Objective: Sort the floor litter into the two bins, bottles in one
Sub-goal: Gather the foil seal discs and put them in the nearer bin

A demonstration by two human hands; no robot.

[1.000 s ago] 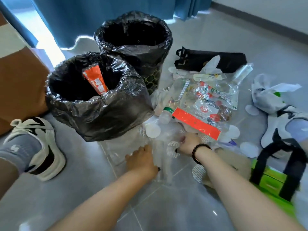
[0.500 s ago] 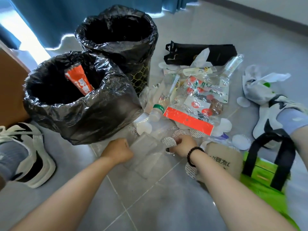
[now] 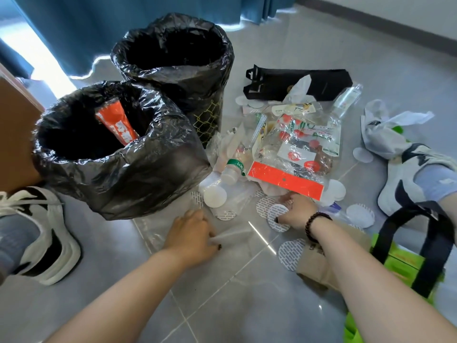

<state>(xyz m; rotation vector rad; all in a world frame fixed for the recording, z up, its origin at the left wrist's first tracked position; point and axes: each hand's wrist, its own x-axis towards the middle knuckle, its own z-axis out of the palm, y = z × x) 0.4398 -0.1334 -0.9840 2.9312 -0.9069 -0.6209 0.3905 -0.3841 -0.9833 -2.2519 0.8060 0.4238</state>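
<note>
Two black-lined bins (image 3: 116, 174) (image 3: 173, 68) left of litter pile. Left hand (image 3: 190, 235) pinches clear plastic bag (image 3: 230, 235) on floor. Right hand (image 3: 295, 211) curls round white disc (image 3: 277, 212). Small green-banded bottle (image 3: 232, 170) lies beside nearer bin.

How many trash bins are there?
2. The near bin, holding an orange wrapper, stands at the left; the far bin stands right behind it. None looks hidden.
</note>
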